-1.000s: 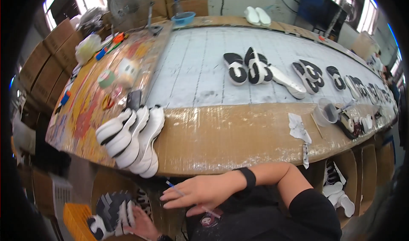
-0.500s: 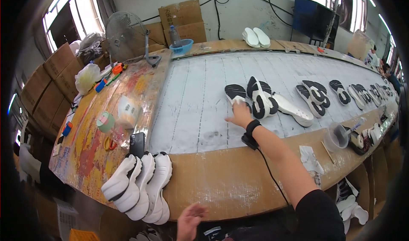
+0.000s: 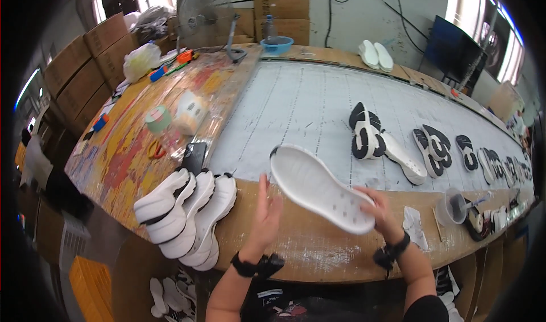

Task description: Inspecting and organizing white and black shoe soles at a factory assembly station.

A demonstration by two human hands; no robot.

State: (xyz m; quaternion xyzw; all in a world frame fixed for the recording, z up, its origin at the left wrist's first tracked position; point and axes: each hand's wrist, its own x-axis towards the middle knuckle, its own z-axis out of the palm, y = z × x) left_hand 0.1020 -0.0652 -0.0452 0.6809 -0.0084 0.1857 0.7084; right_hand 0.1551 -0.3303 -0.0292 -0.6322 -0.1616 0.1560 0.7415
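Note:
A white shoe sole (image 3: 318, 182) with its hollow upper face showing hangs tilted above the table's near edge. My right hand (image 3: 376, 213) grips its right end, where small holes show. Close to the sole's left end, my left hand (image 3: 267, 211) is raised with fingers stretched and apart from it. At the left, several white soles (image 3: 196, 222) with black trim lean stacked together on the table edge. Beyond my right hand lie a black-and-white sole pair (image 3: 365, 133) and a single white sole (image 3: 405, 161) on the pale surface.
More soles (image 3: 435, 148) continue in a row to the right. A clear plastic cup (image 3: 451, 207) and paper scrap (image 3: 414, 225) lie on the near strip. A black phone (image 3: 194, 157), green-lidded bottle (image 3: 159, 120) and fan (image 3: 205, 17) stand left. A blue basin (image 3: 277, 46) sits behind.
My right hand has lifted a sole off the conveyor-like pale surface and brought it back toward me, turned white face up. My left hand has come up beside it.

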